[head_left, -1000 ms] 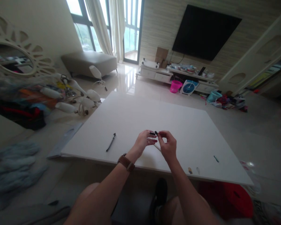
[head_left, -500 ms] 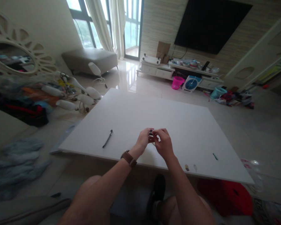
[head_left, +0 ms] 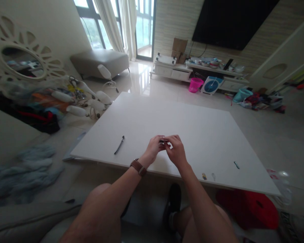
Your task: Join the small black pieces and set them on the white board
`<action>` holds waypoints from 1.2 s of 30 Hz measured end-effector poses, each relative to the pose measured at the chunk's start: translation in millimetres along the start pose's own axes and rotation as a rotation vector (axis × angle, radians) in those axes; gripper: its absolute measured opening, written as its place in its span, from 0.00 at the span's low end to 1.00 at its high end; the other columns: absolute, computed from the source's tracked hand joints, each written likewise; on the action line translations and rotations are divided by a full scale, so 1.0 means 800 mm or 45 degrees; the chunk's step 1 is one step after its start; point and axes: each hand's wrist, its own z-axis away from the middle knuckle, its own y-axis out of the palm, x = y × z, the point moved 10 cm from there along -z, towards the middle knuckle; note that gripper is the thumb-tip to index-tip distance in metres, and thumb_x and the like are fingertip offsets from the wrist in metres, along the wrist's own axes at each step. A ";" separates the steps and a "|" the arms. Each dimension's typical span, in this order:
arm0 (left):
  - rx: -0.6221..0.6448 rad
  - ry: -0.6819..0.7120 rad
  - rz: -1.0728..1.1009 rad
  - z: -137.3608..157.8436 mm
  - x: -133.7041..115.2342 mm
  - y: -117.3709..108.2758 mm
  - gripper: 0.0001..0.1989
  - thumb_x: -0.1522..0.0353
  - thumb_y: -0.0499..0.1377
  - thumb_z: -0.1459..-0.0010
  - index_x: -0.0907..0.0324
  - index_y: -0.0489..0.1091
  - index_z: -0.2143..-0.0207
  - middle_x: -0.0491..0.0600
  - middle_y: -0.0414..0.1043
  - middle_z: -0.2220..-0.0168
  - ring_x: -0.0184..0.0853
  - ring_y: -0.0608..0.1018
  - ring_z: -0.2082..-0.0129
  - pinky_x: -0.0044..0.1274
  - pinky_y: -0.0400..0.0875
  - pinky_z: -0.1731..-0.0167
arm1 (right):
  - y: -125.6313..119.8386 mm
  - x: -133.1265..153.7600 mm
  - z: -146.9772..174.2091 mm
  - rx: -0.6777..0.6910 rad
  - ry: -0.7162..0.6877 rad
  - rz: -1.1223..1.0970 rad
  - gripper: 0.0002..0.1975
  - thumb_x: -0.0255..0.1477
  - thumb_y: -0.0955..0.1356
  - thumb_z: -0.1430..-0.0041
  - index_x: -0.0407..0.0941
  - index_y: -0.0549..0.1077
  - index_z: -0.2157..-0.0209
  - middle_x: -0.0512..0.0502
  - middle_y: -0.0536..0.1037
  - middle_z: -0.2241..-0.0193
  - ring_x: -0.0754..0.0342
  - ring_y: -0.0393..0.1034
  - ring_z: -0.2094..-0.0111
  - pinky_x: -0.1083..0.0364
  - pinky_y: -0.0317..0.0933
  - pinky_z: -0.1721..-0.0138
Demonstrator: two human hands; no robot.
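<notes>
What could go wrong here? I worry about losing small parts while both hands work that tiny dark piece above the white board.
The small dark piece, pinched between left hand and right hand, could slip and skitter off the white board. The loose bits near the front edge could be knocked to the floor.

A single head-worn camera looks forward and down over the white surface (head_left: 192,128), close above its near edge, facing the room's far wall.

A home living room: wall television (head_left: 234,20), sofa (head_left: 100,62), curtained windows (head_left: 108,23)
</notes>
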 end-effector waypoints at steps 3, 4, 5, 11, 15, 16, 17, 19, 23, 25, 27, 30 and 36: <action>0.010 0.010 0.026 -0.006 -0.010 0.000 0.08 0.71 0.59 0.50 0.63 0.71 0.65 0.51 0.75 0.68 0.32 0.78 0.71 0.23 0.74 0.69 | 0.000 -0.004 -0.008 -0.048 0.028 -0.026 0.11 0.21 0.66 0.39 0.48 0.75 0.58 0.45 0.77 0.60 0.46 0.67 0.55 0.45 0.65 0.53; 0.019 0.009 0.027 -0.008 -0.012 0.000 0.08 0.71 0.60 0.50 0.63 0.71 0.64 0.52 0.75 0.67 0.33 0.79 0.71 0.23 0.74 0.68 | 0.000 -0.007 -0.010 -0.072 0.052 -0.040 0.10 0.22 0.66 0.39 0.48 0.75 0.58 0.45 0.76 0.58 0.46 0.67 0.54 0.45 0.65 0.52; 0.026 0.008 0.028 -0.010 -0.013 0.001 0.09 0.71 0.60 0.50 0.63 0.71 0.64 0.52 0.76 0.67 0.34 0.80 0.70 0.24 0.75 0.67 | 0.000 -0.011 -0.011 -0.096 0.081 -0.054 0.10 0.22 0.66 0.39 0.48 0.75 0.58 0.44 0.76 0.57 0.46 0.67 0.52 0.44 0.65 0.50; -0.008 0.075 0.042 -0.016 -0.020 -0.002 0.08 0.73 0.60 0.50 0.64 0.71 0.64 0.53 0.76 0.66 0.34 0.80 0.68 0.26 0.77 0.62 | 0.010 -0.019 -0.012 -0.116 0.155 -0.158 0.16 0.23 0.67 0.41 0.47 0.72 0.51 0.42 0.75 0.51 0.47 0.68 0.47 0.44 0.63 0.43; -0.021 0.073 0.031 -0.012 -0.022 -0.004 0.08 0.73 0.59 0.50 0.65 0.71 0.65 0.52 0.76 0.67 0.33 0.80 0.70 0.26 0.77 0.64 | 0.013 -0.015 -0.009 -0.112 0.160 -0.172 0.18 0.23 0.67 0.42 0.47 0.72 0.49 0.42 0.76 0.50 0.47 0.69 0.47 0.44 0.64 0.43; -0.021 0.071 0.029 -0.011 -0.022 -0.004 0.08 0.73 0.59 0.50 0.65 0.71 0.65 0.53 0.76 0.68 0.34 0.80 0.70 0.26 0.77 0.64 | 0.013 -0.014 -0.008 -0.111 0.159 -0.177 0.18 0.23 0.68 0.42 0.48 0.72 0.49 0.43 0.76 0.50 0.47 0.70 0.47 0.44 0.64 0.44; -0.018 0.069 0.026 -0.009 -0.022 -0.004 0.08 0.73 0.59 0.49 0.65 0.71 0.65 0.53 0.76 0.68 0.34 0.80 0.70 0.26 0.77 0.64 | 0.013 -0.013 -0.008 -0.110 0.155 -0.183 0.18 0.24 0.68 0.42 0.48 0.72 0.50 0.43 0.76 0.51 0.46 0.70 0.47 0.44 0.64 0.44; -0.008 0.066 0.020 -0.006 -0.022 -0.005 0.08 0.73 0.59 0.49 0.66 0.71 0.64 0.54 0.76 0.67 0.34 0.80 0.70 0.25 0.77 0.65 | 0.013 -0.010 -0.006 -0.108 0.142 -0.199 0.16 0.24 0.69 0.43 0.48 0.72 0.51 0.42 0.76 0.51 0.46 0.70 0.47 0.44 0.64 0.44; 0.001 0.061 -0.005 -0.003 -0.018 -0.006 0.10 0.72 0.59 0.48 0.65 0.70 0.62 0.54 0.76 0.65 0.35 0.81 0.71 0.24 0.76 0.68 | 0.011 -0.006 -0.002 -0.090 0.113 -0.218 0.14 0.25 0.70 0.43 0.48 0.73 0.55 0.42 0.76 0.51 0.46 0.69 0.46 0.44 0.65 0.44; 0.013 0.062 -0.018 -0.003 -0.017 -0.006 0.10 0.72 0.59 0.48 0.65 0.70 0.62 0.53 0.76 0.66 0.35 0.81 0.72 0.25 0.76 0.69 | 0.011 -0.008 -0.001 -0.078 0.120 -0.223 0.14 0.24 0.70 0.44 0.48 0.73 0.55 0.43 0.76 0.51 0.46 0.70 0.47 0.44 0.66 0.45; 0.024 0.062 -0.034 -0.004 -0.017 -0.005 0.10 0.72 0.59 0.49 0.65 0.70 0.62 0.53 0.76 0.66 0.36 0.81 0.73 0.25 0.76 0.69 | 0.010 -0.010 -0.001 -0.068 0.137 -0.243 0.14 0.24 0.70 0.44 0.49 0.73 0.55 0.43 0.76 0.51 0.46 0.70 0.47 0.45 0.68 0.47; 0.031 0.063 -0.058 -0.007 -0.018 -0.003 0.10 0.72 0.58 0.50 0.64 0.70 0.62 0.53 0.76 0.68 0.36 0.81 0.73 0.26 0.76 0.69 | 0.011 -0.013 -0.002 -0.058 0.165 -0.282 0.14 0.24 0.70 0.44 0.49 0.73 0.55 0.44 0.76 0.52 0.47 0.70 0.48 0.46 0.70 0.50; 0.032 0.080 -0.049 -0.010 -0.020 -0.001 0.10 0.72 0.59 0.50 0.64 0.70 0.64 0.53 0.76 0.67 0.36 0.81 0.73 0.27 0.77 0.69 | 0.013 -0.018 -0.004 -0.064 0.185 -0.294 0.14 0.24 0.70 0.45 0.48 0.74 0.56 0.44 0.76 0.52 0.47 0.71 0.49 0.47 0.70 0.51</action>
